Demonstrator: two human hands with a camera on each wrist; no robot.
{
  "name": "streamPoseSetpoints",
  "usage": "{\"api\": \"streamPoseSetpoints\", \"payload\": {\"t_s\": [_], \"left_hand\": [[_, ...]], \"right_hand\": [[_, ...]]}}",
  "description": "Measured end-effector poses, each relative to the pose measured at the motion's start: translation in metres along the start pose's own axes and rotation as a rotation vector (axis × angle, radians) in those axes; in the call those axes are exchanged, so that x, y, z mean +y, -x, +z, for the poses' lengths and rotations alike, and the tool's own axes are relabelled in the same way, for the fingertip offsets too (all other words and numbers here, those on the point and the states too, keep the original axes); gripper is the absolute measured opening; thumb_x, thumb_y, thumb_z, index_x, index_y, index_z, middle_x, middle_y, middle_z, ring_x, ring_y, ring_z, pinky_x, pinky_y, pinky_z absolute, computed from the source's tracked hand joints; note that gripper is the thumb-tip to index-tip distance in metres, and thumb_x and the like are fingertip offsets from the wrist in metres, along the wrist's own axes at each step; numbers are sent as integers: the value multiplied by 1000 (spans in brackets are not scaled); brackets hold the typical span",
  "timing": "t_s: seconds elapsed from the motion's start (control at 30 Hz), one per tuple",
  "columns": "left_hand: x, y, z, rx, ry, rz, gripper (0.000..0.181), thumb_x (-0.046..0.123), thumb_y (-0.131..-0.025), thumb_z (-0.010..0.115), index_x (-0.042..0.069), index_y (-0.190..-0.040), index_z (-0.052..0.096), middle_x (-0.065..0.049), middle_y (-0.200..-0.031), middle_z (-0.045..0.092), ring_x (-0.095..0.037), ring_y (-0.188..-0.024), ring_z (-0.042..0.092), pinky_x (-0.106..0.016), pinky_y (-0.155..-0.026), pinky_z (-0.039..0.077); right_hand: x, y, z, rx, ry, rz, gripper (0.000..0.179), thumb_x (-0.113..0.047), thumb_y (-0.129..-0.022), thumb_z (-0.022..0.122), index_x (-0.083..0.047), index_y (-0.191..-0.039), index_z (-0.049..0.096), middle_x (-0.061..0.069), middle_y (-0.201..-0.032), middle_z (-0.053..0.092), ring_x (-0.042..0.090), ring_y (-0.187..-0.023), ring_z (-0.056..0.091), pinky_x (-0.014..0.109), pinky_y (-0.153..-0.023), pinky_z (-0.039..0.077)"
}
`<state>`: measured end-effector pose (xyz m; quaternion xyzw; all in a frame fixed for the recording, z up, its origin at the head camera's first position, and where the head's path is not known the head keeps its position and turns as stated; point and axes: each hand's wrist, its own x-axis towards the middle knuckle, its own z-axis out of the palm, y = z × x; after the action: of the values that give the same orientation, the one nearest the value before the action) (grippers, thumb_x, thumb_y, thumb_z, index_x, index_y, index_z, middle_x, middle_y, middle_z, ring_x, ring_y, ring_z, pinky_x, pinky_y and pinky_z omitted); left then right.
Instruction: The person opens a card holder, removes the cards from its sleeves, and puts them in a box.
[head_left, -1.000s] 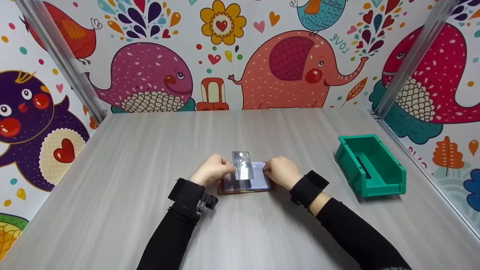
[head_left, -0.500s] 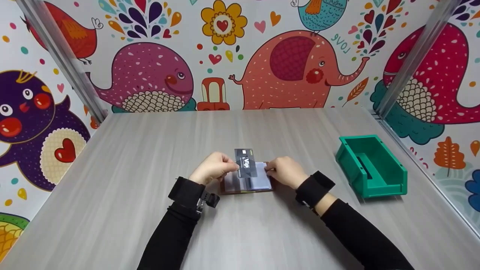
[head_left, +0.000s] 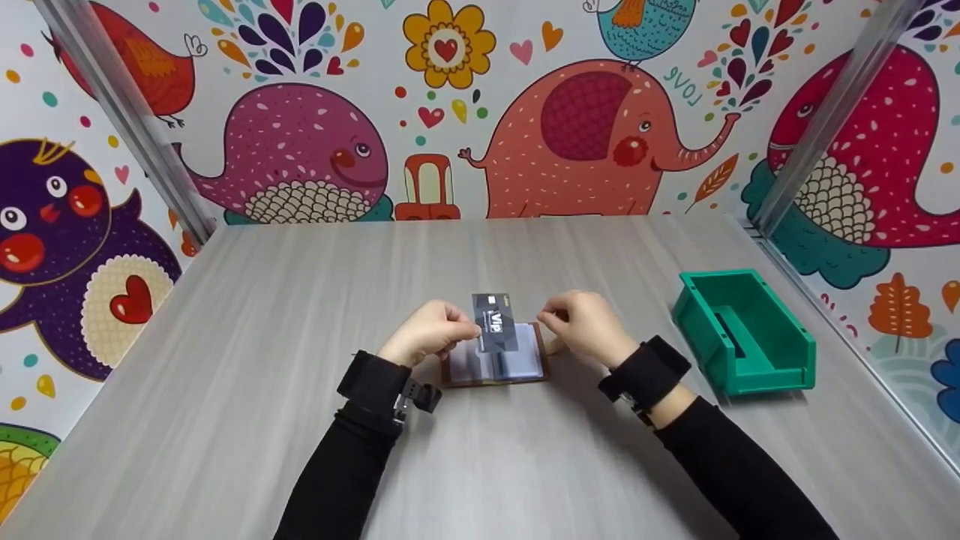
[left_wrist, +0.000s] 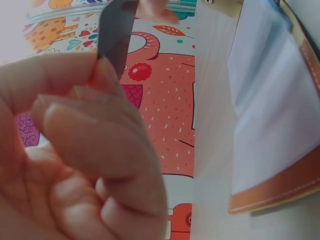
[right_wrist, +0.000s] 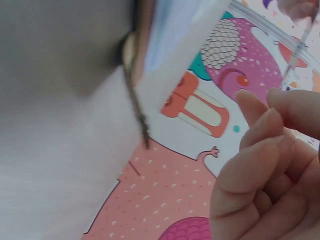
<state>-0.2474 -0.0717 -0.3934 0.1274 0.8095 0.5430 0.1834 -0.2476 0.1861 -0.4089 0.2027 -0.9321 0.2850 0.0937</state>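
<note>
A dark grey card marked "Vip" (head_left: 496,322) stands out from my left hand (head_left: 427,332), pinched at its left edge between thumb and fingers. In the left wrist view the card (left_wrist: 114,40) appears nearly edge-on. Below it, a brown card holder (head_left: 517,365) with clear plastic sleeves lies spread on the table, its upper part overlapped by the card in the head view. Stitched brown edging shows on the holder (left_wrist: 280,182) in the left wrist view. My right hand (head_left: 589,328) hovers beyond the holder's right edge, fingers loosely curled, nothing between them.
A green plastic bin (head_left: 750,330) stands on the right side of the grey wood-grain table (head_left: 337,277). Walls printed with cartoon animals (head_left: 577,142) enclose the back and both sides, with metal posts (head_left: 135,127) at the corners.
My right hand has let go of the holder's right side and drawn away up and to the right. The left hand has raised the card slightly, and its "Vip" lettering has become readable.
</note>
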Motion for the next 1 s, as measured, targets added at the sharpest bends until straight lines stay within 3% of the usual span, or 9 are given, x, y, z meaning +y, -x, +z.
{"api": "streamPoseSetpoints", "payload": {"t_s": [0.33,0.63,1.0], "left_hand": [[1,-1,3,-2,0,23,34,7,-87,66,14,-58,51,6,-51,38,-5,-42,34,-21,-44,32],[4,-1,9,8,-15,19,32,8,-87,67,15,-59,53,7,-52,40,-5,-44,35,-20,-44,30],[5,-3,18,16,-38,46,32,9,-90,67,15,-60,54,6,-52,40,-5,-43,36,-20,-43,29]], "right_hand": [[-12,1,-2,46,23,-58,23,-20,-94,68,-7,-76,71,-3,-64,51,13,-58,44,30,-56,37],[-18,2,2,29,-2,-53,24,-22,-94,69,-10,-74,71,-4,-66,57,12,-61,49,31,-58,41],[-19,2,4,-9,-15,-34,27,-23,-95,67,-7,-74,71,-6,-63,53,11,-57,45,29,-55,37]]}}
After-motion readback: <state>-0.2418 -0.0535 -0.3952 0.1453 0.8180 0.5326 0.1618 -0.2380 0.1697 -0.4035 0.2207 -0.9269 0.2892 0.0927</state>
